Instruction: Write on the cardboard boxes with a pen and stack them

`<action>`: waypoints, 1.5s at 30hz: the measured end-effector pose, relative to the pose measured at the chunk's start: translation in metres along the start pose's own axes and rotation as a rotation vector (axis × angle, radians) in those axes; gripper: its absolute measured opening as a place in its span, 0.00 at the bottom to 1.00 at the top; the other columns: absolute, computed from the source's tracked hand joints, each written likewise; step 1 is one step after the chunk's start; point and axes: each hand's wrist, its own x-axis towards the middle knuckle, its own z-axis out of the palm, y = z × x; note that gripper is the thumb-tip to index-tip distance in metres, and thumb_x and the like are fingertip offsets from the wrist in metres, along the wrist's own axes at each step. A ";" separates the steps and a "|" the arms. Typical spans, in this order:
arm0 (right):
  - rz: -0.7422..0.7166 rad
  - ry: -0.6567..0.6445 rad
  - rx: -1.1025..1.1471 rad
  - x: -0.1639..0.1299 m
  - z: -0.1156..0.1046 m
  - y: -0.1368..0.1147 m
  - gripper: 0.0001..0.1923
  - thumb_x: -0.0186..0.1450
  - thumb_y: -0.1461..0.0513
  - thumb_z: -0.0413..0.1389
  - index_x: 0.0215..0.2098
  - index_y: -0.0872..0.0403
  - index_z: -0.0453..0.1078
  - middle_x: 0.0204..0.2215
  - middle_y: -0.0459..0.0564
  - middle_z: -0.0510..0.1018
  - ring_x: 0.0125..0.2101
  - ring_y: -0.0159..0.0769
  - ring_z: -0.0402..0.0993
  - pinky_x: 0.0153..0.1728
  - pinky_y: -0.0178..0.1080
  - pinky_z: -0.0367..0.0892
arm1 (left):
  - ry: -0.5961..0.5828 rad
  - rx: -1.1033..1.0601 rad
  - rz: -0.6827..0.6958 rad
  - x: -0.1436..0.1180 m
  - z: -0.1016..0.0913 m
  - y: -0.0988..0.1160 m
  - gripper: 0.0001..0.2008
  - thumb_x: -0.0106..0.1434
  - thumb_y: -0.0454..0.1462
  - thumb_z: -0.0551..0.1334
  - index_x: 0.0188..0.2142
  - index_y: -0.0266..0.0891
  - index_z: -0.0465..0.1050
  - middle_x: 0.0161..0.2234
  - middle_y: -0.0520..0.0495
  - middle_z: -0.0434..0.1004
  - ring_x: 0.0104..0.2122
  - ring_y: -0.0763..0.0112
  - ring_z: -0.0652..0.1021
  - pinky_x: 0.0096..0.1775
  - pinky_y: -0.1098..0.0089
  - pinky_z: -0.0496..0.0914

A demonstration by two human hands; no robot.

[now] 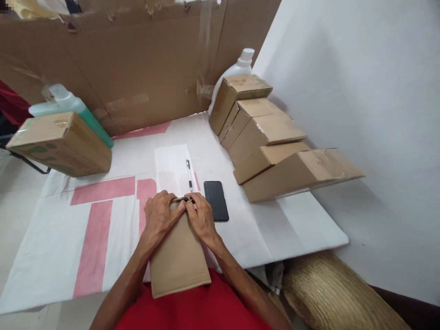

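Note:
A flat-sided brown cardboard box (180, 263) lies lengthwise in front of me, its near end against my red shirt. At its far end, my left hand (159, 214) is closed on the left part of the edge, thumb pressed inward. My right hand (202, 219) is closed at the right part of the same edge, its fingertips meeting those of the left. Something small and dark shows between the fingertips; I cannot make out what it is. Just beyond the hands lies a pen (189, 172) on a white sheet of paper (170, 158). A black phone (216, 201) rests beside my right hand.
Several cardboard boxes (268, 128) stand in a row at the right, before a white bottle (237, 68). Another box (85, 146) and a green-liquid bottle (87, 117) stand left. A large cardboard panel (137, 59) rises behind the cloth-covered table (55, 238). A woven roll (330, 288) lies below right.

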 end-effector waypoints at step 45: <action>0.251 0.029 -0.763 0.030 -0.045 0.028 0.20 0.72 0.49 0.58 0.51 0.56 0.69 0.50 0.65 0.77 0.53 0.55 0.74 0.46 0.46 0.70 | -0.029 -0.103 0.273 -0.019 -0.004 -0.041 0.28 0.64 0.59 0.67 0.53 0.44 0.72 0.45 0.45 0.81 0.45 0.54 0.79 0.48 0.55 0.69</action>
